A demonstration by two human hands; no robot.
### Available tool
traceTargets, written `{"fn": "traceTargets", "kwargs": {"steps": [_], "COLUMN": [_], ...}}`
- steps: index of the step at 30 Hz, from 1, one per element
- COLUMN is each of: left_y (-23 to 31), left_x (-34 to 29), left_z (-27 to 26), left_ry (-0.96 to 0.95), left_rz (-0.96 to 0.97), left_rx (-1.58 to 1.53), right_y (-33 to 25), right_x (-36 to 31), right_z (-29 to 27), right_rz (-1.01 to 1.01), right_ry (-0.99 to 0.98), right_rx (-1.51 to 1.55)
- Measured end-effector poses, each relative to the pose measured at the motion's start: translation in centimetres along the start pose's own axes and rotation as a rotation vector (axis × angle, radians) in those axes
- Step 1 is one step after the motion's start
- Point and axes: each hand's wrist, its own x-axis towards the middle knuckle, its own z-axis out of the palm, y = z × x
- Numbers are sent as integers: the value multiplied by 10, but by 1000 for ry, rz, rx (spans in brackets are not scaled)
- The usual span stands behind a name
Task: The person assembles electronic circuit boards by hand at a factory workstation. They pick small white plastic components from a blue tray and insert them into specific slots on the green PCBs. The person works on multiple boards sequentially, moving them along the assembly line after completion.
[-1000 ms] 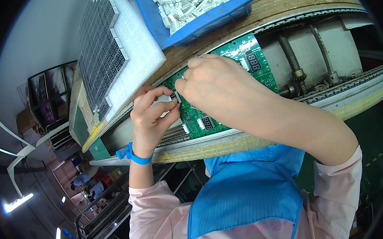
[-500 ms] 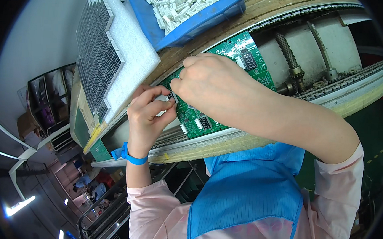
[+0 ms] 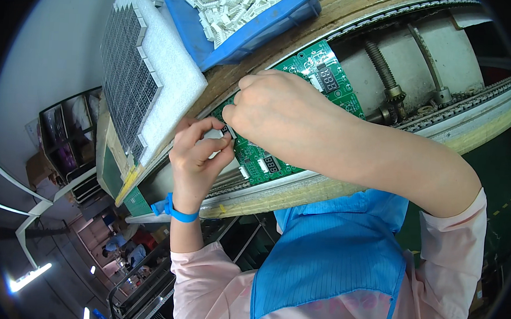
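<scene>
A green circuit board panel (image 3: 342, 95) lies across the conveyor rails under my hands. My left hand (image 3: 195, 156), with a blue wrist strap (image 3: 182, 215), pinches a small black digit display (image 3: 226, 130) at the board's left edge. Over the middle of the board is my right hand (image 3: 270, 102), its fingers curled; their tips and whatever they hold are hidden beneath the hand. Two more digit displays show on the board, one at the upper right (image 3: 327, 78) and one near the front edge (image 3: 271, 164). White connectors (image 3: 262, 166) sit beside them.
A blue bin (image 3: 214, 59) of white connectors (image 3: 234, 11) stands at the far side. Left of it, rows of digit displays (image 3: 130, 78) rest on white foam (image 3: 184, 78). A chain (image 3: 478, 93), a threaded rod (image 3: 382, 65) and the conveyor's front rail (image 3: 306, 185) run alongside the board.
Both hands stay in nearly the same place and pose. The whole view has shifted slightly, with the bin and foam a little further up and left.
</scene>
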Motion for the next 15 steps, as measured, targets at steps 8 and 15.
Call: {"fn": "traceTargets", "kwargs": {"steps": [8, 15], "left_y": [-1, 6], "left_x": [-2, 2], "left_z": [0, -2], "left_ry": [-15, -57], "left_rz": [-42, 12], "left_rx": [-13, 88], "right_y": [0, -1], "right_x": [1, 0], "right_z": [0, -3], "right_rz": [5, 36], "right_ry": [-29, -62], "right_rx": [-4, 29]}}
